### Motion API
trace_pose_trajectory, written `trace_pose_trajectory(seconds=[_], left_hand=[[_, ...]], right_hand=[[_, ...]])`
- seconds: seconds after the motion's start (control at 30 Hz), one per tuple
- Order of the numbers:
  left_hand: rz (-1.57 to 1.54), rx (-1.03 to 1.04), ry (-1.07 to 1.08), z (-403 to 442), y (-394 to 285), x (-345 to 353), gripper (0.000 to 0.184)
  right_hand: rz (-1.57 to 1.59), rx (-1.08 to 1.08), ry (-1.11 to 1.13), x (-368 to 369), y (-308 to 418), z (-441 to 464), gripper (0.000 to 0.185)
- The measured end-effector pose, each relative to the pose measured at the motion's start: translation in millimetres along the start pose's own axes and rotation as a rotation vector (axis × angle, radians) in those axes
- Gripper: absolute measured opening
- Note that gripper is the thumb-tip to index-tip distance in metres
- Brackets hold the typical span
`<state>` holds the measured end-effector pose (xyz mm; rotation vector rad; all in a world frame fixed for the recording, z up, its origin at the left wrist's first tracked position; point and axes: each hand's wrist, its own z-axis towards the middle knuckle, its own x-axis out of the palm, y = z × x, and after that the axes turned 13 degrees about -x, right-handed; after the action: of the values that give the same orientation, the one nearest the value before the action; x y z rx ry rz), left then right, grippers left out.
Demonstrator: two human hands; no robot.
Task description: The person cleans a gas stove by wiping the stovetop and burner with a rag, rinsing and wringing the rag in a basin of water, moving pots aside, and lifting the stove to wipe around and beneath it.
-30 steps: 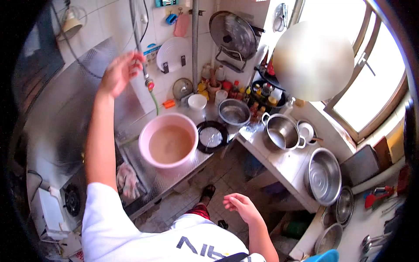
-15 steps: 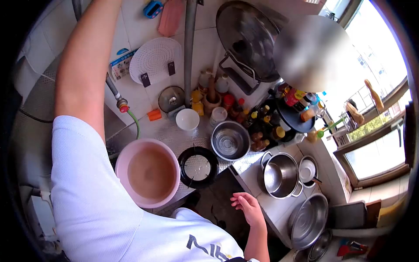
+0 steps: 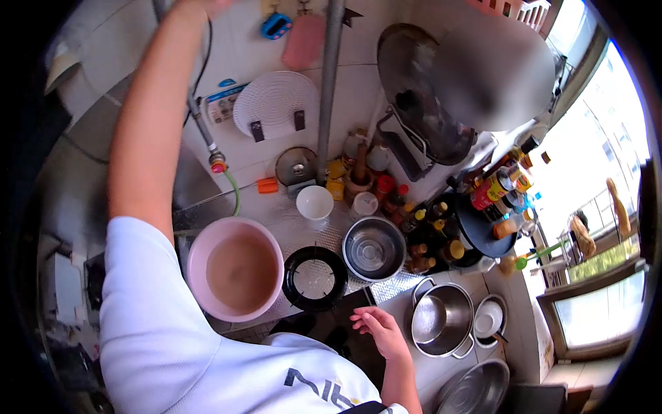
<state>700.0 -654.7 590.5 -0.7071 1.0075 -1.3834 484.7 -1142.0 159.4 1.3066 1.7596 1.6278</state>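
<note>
My left arm reaches up past the wall. Only a sliver of my left hand (image 3: 207, 5) shows at the top edge, so its fingers and anything in them are hidden. My right hand (image 3: 379, 330) hangs in front of the counter, loosely open with nothing in it. It is nearest to the black stove ring (image 3: 292, 281) and the two-handled steel pot (image 3: 462, 314), touching neither. On the counter, the pink basin (image 3: 196, 269) holds cloudy brownish water. A steel bowl (image 3: 376, 248) and a small white bowl (image 3: 315, 202) stand beyond the ring.
Several sauce bottles (image 3: 441, 228) crowd the corner by the window. A large lid (image 3: 407, 65) hangs on the wall beside a grey vertical pipe (image 3: 331, 76). A white perforated rack (image 3: 276, 103) and a green hose (image 3: 236, 193) are on the left. A steel basin (image 3: 476, 390) sits lower right.
The view has shifted, so the wall and counter items appear farther right and the top-right pink basket shows more. My left hand has slipped into the top edge. My right hand stays empty.
</note>
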Motion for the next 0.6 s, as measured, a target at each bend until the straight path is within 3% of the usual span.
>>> trace_pose_trajectory(seconds=[0.03,0.07,0.13,0.2,0.23,0.33,0.47,0.6], left_hand=[[0.067,-0.045,-0.095,-19,18,13,0.066],[0.266,-0.088,0.04,-49,46,-8,0.047],[0.29,-0.245,0.018,-112,58,58,0.054],[0.471,-0.389,0.004,-179,77,96,0.043],[0.497,-0.565,0.015,-210,74,119,0.035],[0.569,-0.719,0.021,-317,107,149,0.027],[0.376,-0.96,-0.238,-451,103,182,0.029],[0.444,-1.07,-0.762,-564,68,191,0.021]], right_hand=[[-0.006,0.006,0.061,0,0,6,0.028],[-0.012,0.014,0.122,1,1,11,0.028],[-0.041,0.014,0.244,3,5,21,0.03],[-0.058,-0.007,0.36,7,7,31,0.031],[-0.058,0.004,0.415,10,9,35,0.032],[-0.042,-0.004,0.564,18,1,51,0.033],[-0.083,0.034,0.717,44,-2,60,0.038],[-0.105,0.068,0.828,72,-10,64,0.039]])
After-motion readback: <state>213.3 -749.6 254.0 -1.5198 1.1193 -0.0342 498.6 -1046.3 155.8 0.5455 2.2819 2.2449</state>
